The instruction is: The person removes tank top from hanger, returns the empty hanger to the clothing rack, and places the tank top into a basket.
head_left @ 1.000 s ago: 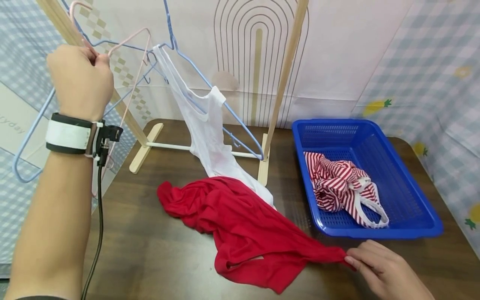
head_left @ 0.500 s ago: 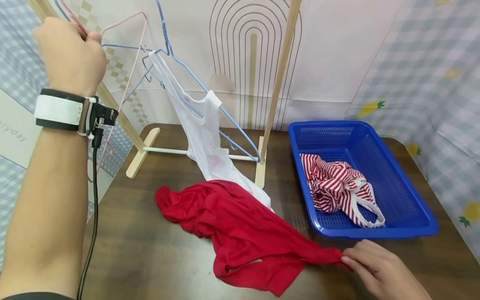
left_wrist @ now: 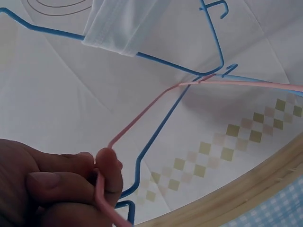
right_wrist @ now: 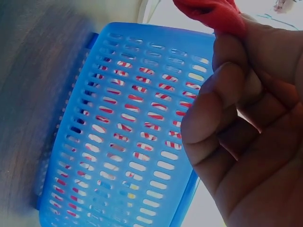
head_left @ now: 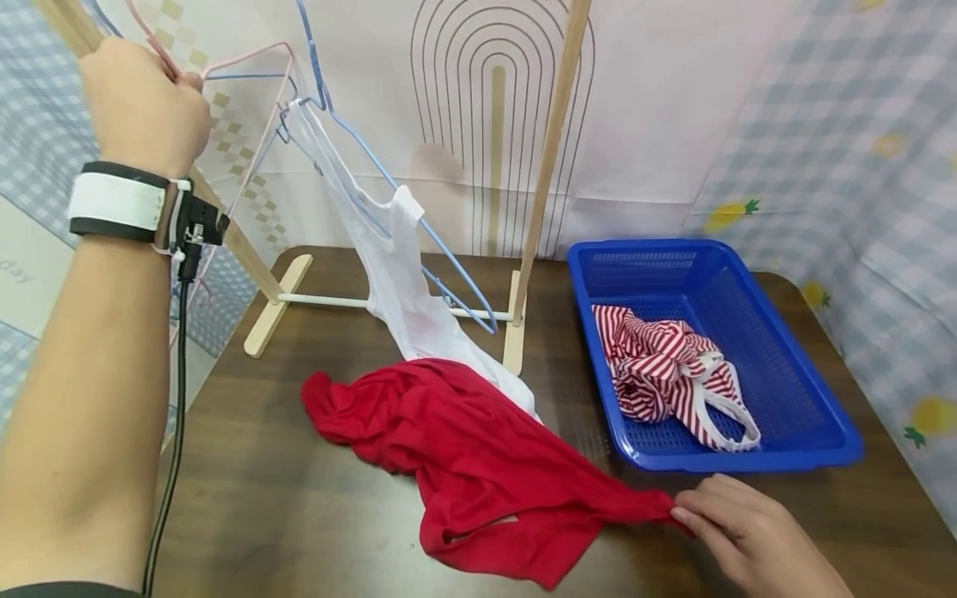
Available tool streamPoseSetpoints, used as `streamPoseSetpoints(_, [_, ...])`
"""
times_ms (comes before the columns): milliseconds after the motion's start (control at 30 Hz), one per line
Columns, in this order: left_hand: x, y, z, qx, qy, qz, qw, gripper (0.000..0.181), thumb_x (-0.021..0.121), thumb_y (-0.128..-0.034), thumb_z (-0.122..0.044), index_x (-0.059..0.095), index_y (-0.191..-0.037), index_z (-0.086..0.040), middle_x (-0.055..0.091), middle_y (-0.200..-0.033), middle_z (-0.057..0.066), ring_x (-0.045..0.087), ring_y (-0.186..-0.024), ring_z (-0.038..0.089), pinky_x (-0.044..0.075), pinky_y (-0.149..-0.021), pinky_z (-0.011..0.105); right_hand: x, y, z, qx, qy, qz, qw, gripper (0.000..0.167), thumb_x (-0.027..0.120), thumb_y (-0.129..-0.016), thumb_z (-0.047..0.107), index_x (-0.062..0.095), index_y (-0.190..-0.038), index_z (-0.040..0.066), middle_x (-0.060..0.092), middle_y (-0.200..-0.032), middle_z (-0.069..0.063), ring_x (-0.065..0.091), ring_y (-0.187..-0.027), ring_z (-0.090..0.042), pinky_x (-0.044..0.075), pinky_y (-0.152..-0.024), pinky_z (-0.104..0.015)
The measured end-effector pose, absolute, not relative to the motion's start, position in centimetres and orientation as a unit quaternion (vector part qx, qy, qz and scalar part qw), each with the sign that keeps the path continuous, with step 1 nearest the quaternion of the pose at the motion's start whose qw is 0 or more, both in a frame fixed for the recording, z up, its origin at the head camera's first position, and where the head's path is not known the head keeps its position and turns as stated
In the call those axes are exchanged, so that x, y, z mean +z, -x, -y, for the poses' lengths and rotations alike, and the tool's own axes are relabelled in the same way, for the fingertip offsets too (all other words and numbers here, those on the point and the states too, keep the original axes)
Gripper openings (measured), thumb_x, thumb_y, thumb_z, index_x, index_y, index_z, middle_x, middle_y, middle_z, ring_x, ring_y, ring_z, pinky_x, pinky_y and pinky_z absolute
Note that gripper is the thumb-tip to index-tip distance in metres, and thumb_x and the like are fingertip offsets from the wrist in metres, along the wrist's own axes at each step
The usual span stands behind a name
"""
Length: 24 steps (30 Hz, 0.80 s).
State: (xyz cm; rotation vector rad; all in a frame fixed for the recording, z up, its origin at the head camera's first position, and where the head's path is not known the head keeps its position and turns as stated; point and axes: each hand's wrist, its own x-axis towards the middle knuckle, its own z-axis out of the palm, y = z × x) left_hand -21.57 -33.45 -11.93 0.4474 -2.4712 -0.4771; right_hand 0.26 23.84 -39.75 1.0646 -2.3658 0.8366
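High at the left, my left hand grips a pink hanger near the base of its hook; the left wrist view shows thumb and fingers curled round the pink wire. My right hand pinches one narrow end of a red garment, which lies spread and crumpled on the table. In the right wrist view a red tip of cloth shows between thumb and finger. A white tank top hangs askew from a blue hanger, its lower part covered by the red cloth.
A wooden rack with a white bottom bar stands on the brown table. To the right is a blue basket holding a red-and-white striped garment. A black cable runs from the left wrist.
My left hand has risen with the pink hanger, then dipped slightly. The right hand keeps its pinch on the red garment. The view has shifted a little.
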Motion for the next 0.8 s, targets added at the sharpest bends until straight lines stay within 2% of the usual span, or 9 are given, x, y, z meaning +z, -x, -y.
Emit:
streamPoseSetpoints(100, [-11.8, 21.6, 33.1, -0.169, -0.159, 0.932, 0.280, 0.041, 0.047, -0.1011, -0.018, 0.057, -0.065, -0.003, 0.055, -0.058, 0.002, 0.059, -0.099, 0.043, 0.043, -0.066, 0.039, -39.6, -0.4, -23.5, 0.292, -0.371, 0.859, 0.198, 0.021, 0.059, -0.105, 0.039, 0.075, -0.098, 0.025, 0.059, -0.086, 0.021, 0.047, -0.080, 0.011, 0.041, -0.067, -0.007])
streamPoseSetpoints(167, [-11.9, 21.4, 32.7, -0.175, -0.162, 0.931, 0.275, 0.040, 0.045, -0.1014, -0.018, 0.065, -0.080, 0.011, 0.070, -0.092, 0.025, 0.057, -0.117, 0.049, 0.050, -0.088, 0.048, -39.4, -0.5, -23.1, 0.289, -0.365, 0.864, 0.192, 0.019, 0.061, -0.104, 0.037, 0.074, -0.098, 0.025, 0.059, -0.087, 0.021, 0.048, -0.079, 0.011, 0.042, -0.067, -0.006])
streamPoseSetpoints(267, [-12.1, 20.6, 32.1, -0.181, -0.164, 0.932, 0.267, 0.046, 0.039, -0.1038, -0.018, 0.062, -0.113, 0.021, 0.052, -0.144, 0.037, 0.044, -0.138, 0.054, 0.033, -0.119, 0.060, -39.2, -0.6, -22.4, 0.292, -0.363, 0.866, 0.183, 0.017, 0.061, -0.104, 0.035, 0.074, -0.098, 0.025, 0.059, -0.087, 0.021, 0.049, -0.078, 0.011, 0.042, -0.066, -0.005])
streamPoseSetpoints(333, [-12.2, 19.6, 31.4, -0.180, -0.172, 0.932, 0.262, 0.050, 0.037, -0.1056, -0.020, 0.057, -0.129, 0.019, 0.046, -0.150, 0.036, 0.040, -0.142, 0.053, 0.029, -0.122, 0.058, -39.1, -0.6, -21.9, 0.289, -0.363, 0.868, 0.176, 0.021, 0.057, -0.106, 0.037, 0.073, -0.098, 0.026, 0.057, -0.088, 0.022, 0.048, -0.078, 0.012, 0.042, -0.067, -0.003])
streamPoseSetpoints(433, [-12.6, 17.3, 29.8, -0.170, -0.174, 0.927, 0.286, 0.054, 0.034, -0.1078, -0.024, 0.048, -0.142, 0.016, 0.046, -0.150, 0.035, 0.039, -0.142, 0.050, 0.026, -0.122, 0.056, -38.8, -0.6, -21.1, 0.286, -0.372, 0.867, 0.168, 0.023, 0.054, -0.107, 0.038, 0.072, -0.099, 0.027, 0.057, -0.090, 0.023, 0.049, -0.079, 0.012, 0.043, -0.069, -0.004])
streamPoseSetpoints(467, [-12.8, 16.5, 29.3, -0.171, -0.171, 0.921, 0.305, 0.053, 0.035, -0.1080, -0.024, 0.049, -0.141, 0.015, 0.052, -0.141, 0.031, 0.041, -0.140, 0.048, 0.027, -0.121, 0.054, -38.8, -0.5, -20.7, 0.289, -0.377, 0.864, 0.165, 0.018, 0.058, -0.106, 0.035, 0.072, -0.100, 0.027, 0.057, -0.090, 0.022, 0.049, -0.079, 0.012, 0.043, -0.069, -0.004])
streamPoseSetpoints(600, [-14.6, 12.7, 26.5, -0.182, -0.088, 0.884, 0.423, 0.043, 0.047, -0.1061, -0.025, 0.066, -0.124, 0.010, 0.066, -0.118, 0.027, 0.053, -0.120, 0.046, 0.038, -0.107, 0.052, -38.6, -0.5, -19.3, 0.290, -0.394, 0.860, 0.144, 0.004, 0.069, -0.101, 0.023, 0.071, -0.103, 0.026, 0.059, -0.092, 0.020, 0.052, -0.080, 0.009, 0.044, -0.070, -0.006])
streamPoseSetpoints(667, [-15.9, 10.5, 25.2, -0.172, -0.033, 0.862, 0.476, 0.039, 0.052, -0.1047, -0.025, 0.071, -0.115, 0.008, 0.070, -0.103, 0.026, 0.058, -0.104, 0.046, 0.042, -0.090, 0.052, -38.4, -0.6, -18.6, 0.283, -0.399, 0.866, 0.102, 0.018, 0.077, -0.094, 0.015, 0.071, -0.105, 0.027, 0.061, -0.094, 0.019, 0.054, -0.082, 0.009, 0.047, -0.071, -0.007])
streamPoseSetpoints(800, [-18.7, 6.2, 22.5, -0.160, 0.039, 0.826, 0.538, 0.035, 0.056, -0.1038, -0.025, 0.075, -0.106, 0.005, 0.072, -0.094, 0.025, 0.061, -0.082, 0.042, 0.039, -0.067, 0.052, -37.7, -0.5, -17.1, 0.261, -0.414, 0.872, 0.028, 0.035, 0.083, -0.084, 0.007, 0.070, -0.108, 0.028, 0.061, -0.101, 0.018, 0.056, -0.086, 0.008, 0.051, -0.073, -0.008])
